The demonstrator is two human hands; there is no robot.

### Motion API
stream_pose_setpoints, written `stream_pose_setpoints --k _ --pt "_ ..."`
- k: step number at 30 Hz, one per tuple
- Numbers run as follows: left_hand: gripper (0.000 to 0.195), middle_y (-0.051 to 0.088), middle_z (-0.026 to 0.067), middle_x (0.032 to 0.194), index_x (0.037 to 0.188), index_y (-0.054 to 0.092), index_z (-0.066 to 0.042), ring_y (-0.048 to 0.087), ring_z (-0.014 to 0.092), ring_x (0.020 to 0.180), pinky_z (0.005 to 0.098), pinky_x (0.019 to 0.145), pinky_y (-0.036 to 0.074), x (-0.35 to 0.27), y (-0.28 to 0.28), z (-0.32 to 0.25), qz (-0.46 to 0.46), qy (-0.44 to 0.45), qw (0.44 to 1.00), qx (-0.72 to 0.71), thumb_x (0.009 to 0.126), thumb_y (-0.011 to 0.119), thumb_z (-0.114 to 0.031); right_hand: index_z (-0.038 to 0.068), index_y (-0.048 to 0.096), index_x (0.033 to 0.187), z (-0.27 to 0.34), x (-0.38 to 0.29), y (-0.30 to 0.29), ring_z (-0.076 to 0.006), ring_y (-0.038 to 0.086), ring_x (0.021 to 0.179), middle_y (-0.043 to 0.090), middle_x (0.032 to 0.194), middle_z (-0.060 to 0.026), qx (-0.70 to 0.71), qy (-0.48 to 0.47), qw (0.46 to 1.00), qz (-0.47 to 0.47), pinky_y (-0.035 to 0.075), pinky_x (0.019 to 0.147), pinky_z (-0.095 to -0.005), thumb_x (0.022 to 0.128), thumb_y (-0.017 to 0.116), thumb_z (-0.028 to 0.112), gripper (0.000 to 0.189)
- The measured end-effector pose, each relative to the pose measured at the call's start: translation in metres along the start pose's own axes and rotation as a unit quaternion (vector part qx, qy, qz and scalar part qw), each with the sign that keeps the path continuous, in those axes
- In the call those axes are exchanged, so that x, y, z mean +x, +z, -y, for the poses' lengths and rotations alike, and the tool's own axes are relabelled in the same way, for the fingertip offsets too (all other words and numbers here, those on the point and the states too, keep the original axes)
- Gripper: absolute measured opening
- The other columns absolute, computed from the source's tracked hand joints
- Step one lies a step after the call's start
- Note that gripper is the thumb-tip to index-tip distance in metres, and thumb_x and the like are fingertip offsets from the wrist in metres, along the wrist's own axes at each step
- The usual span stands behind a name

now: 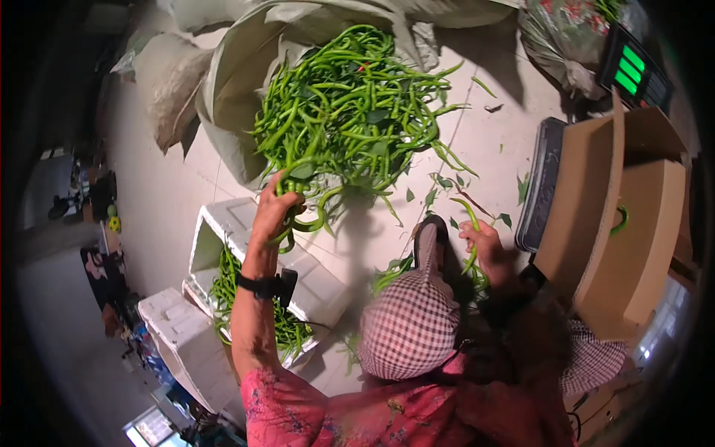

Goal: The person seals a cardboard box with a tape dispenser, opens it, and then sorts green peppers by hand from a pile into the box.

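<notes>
My left hand [272,211] is closed around a bunch of long green chili peppers [306,224] at the near left edge of the pile. The pile of green chili peppers [346,112], mixed with leaves, spills from a large woven sack [232,100] onto the floor. Over to the right, my right hand [484,248] grips a single long green chili pepper [471,213] between thumb and fingers, its tip pointing away from me. More green peppers [479,279] show just below that hand, partly hidden by it; whether it holds them too is unclear.
A white foam box [315,279] with green peppers lies left, beside another foam box [179,341]. Right, a cardboard box [584,201] holding one pepper stands on a platform scale [539,184] with a lit display [629,70]. My checkered knee [410,327] and shoe [433,229] are between my arms.
</notes>
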State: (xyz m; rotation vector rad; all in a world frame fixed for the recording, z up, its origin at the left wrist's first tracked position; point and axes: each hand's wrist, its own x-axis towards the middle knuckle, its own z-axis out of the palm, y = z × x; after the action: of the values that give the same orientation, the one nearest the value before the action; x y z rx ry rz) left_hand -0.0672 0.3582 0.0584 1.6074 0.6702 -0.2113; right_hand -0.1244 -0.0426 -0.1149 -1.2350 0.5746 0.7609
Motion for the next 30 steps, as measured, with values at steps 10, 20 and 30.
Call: stream_pose_setpoints --k 10,20,30 --pt "0.053 0.049 0.0057 0.070 0.111 0.049 0.001 0.045 0.016 0.057 0.0339 0.063 0.045 -0.048 0.029 -0.058 0.178 0.066 0.971 -0.143 0.064 0.061 -0.020 0.002 0.059 0.106 0.054 -0.040 0.007 -0.0066 0.043 0.065 0.055 0.084 -0.0012 0.098 -0.036 0.994 0.014 0.038 0.064 -0.0223 0.093 0.059 0.021 0.023" --pt "0.086 0.053 0.0096 0.066 0.133 0.040 0.005 0.047 0.017 0.054 0.0330 0.061 0.046 -0.129 0.071 -0.115 0.237 0.114 0.961 -0.081 0.057 0.066 -0.025 -0.002 0.059 0.108 0.144 -0.118 0.042 -0.0056 0.044 0.065 0.056 0.086 -0.0043 0.192 -0.166 0.963 0.091 0.036 0.062 -0.0214 0.090 0.061 0.017 0.026" --pt "0.089 0.056 0.0111 0.106 0.136 0.039 -0.001 0.059 0.022 0.090 0.0330 0.080 0.049 -0.173 0.120 -0.114 0.271 0.065 0.959 -0.051 0.056 0.069 -0.026 0.002 0.058 0.114 0.199 -0.217 0.058 -0.0039 0.043 0.067 0.057 0.089 0.0011 0.243 -0.227 0.921 0.205 0.034 0.059 -0.0174 0.085 0.064 0.005 0.030"
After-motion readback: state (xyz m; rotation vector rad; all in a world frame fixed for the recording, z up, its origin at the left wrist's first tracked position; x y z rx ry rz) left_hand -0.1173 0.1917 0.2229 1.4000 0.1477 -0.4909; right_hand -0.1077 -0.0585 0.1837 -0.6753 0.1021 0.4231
